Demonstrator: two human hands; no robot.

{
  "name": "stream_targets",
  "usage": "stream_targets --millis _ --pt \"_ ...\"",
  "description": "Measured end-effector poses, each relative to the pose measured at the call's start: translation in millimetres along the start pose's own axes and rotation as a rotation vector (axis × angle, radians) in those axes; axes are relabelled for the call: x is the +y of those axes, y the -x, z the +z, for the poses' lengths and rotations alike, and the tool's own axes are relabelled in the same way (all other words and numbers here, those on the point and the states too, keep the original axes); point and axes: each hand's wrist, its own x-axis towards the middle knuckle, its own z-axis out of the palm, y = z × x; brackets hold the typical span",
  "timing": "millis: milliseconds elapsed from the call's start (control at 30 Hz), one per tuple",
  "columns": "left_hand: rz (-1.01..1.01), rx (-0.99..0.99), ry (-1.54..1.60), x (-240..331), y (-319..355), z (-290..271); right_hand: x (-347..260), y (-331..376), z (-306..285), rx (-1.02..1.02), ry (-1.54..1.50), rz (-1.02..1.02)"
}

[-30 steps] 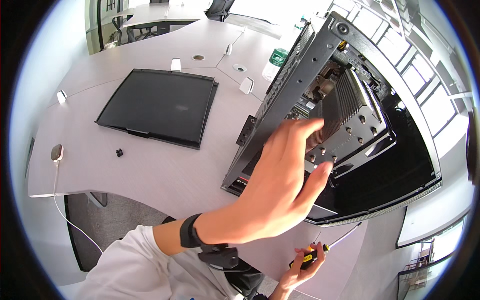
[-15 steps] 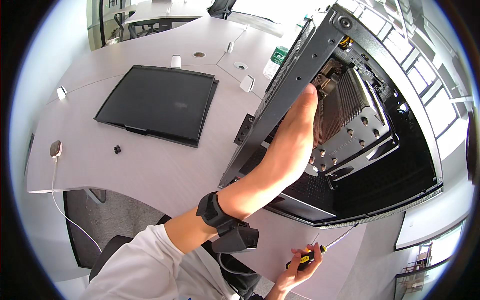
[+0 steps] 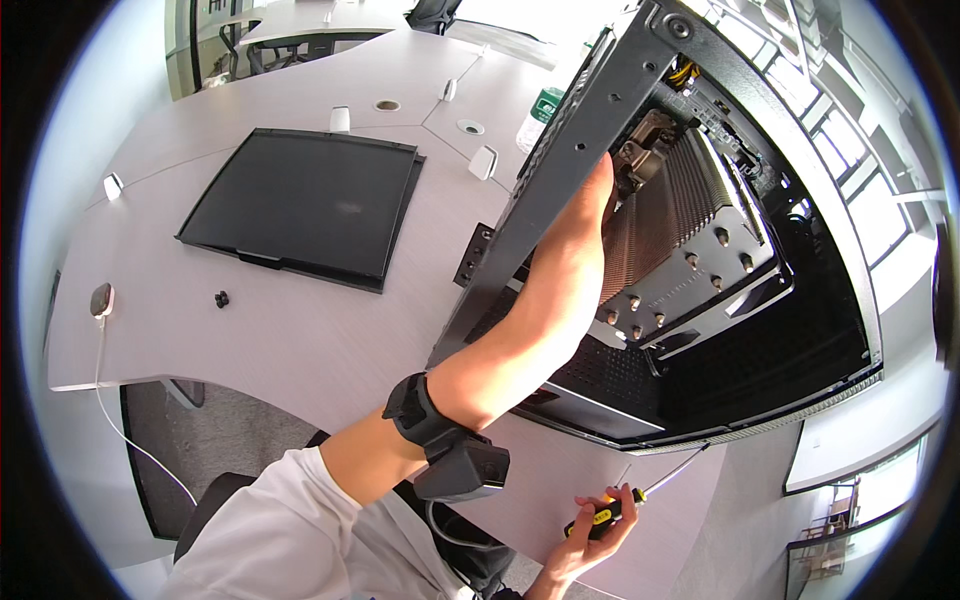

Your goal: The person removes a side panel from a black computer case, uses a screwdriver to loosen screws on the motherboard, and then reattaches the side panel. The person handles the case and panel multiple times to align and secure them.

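An open black computer case (image 3: 555, 180) stands tilted on the desk at the right, its inside exposed. My left arm reaches across its near frame, and my left hand (image 3: 578, 225) is inside, beside the large finned CPU cooler (image 3: 665, 210). Its thumb side shows near a brownish metal part at the cooler's top; the other fingers are hidden. Below the case, my right hand (image 3: 605, 525) grips the black-and-yellow handle of a screwdriver (image 3: 672, 474), whose shaft points up and right toward the case's lower edge. A second thin metal rod (image 3: 625, 474) sticks up by those fingers.
Black side panels (image 3: 300, 205) lie stacked on the desk (image 3: 330, 325) at the left. Small black pieces (image 3: 221, 299) sit near its front edge, with a white-cabled charger (image 3: 102, 300) farther left. Behind the case stands a green-labelled bottle (image 3: 541, 115). A black device is strapped to my left forearm.
My left hand has gone slightly deeper behind the case frame, its thumb tip now less visible. The whole view has shifted a little. My right hand keeps the screwdriver in nearly the same place.
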Motion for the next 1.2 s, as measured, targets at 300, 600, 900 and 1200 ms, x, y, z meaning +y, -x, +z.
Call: stream_targets --millis 300,600,900,1200 --pt "-0.135 -0.013 0.035 12 3 14 0 0 -2 -0.004 -0.001 0.007" --pt "0.080 0.032 -0.459 27 14 24 0 -1 -2 -0.002 -0.002 -0.003" --pt "0.426 0.011 -0.852 24 -17 27 2 0 -3 0.001 -0.009 0.009" --pt "0.188 0.115 -0.391 25 -42 39 -1 -1 -4 -0.011 0.001 0.009"
